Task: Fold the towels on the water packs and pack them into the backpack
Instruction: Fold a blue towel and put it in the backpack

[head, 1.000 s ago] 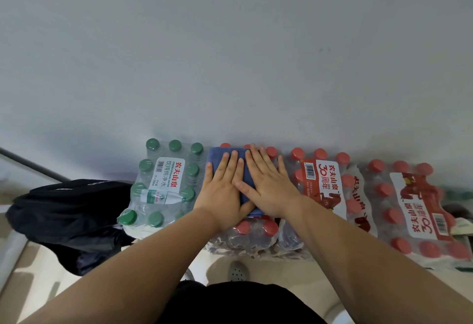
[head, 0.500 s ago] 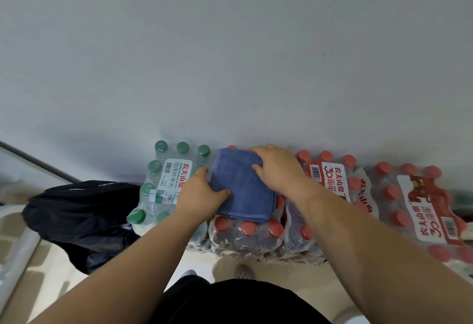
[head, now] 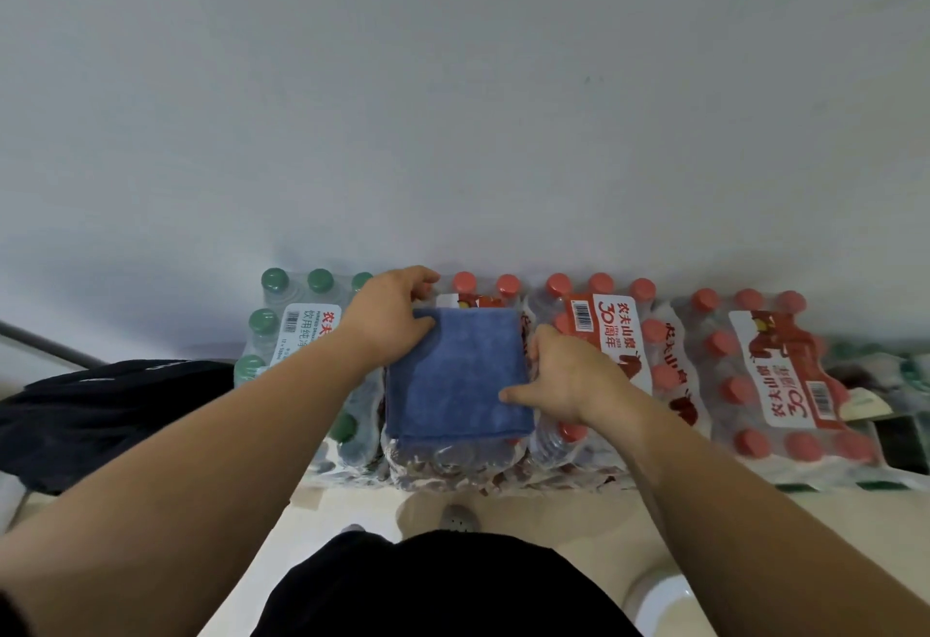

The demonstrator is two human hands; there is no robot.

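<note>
The folded blue towel lies flat on a red-capped water pack. The left hand grips its far-left corner and the right hand pinches its right edge. Folding looks finished, so the next move is probably lifting it with the layers kept together and carrying it left to the black backpack.

Dim, even indoor light with a cool grey cast; soft shadow along the wall base. Wide-angle bending at the edges. Slight blur throughout; glare on the pack wrap.
</note>
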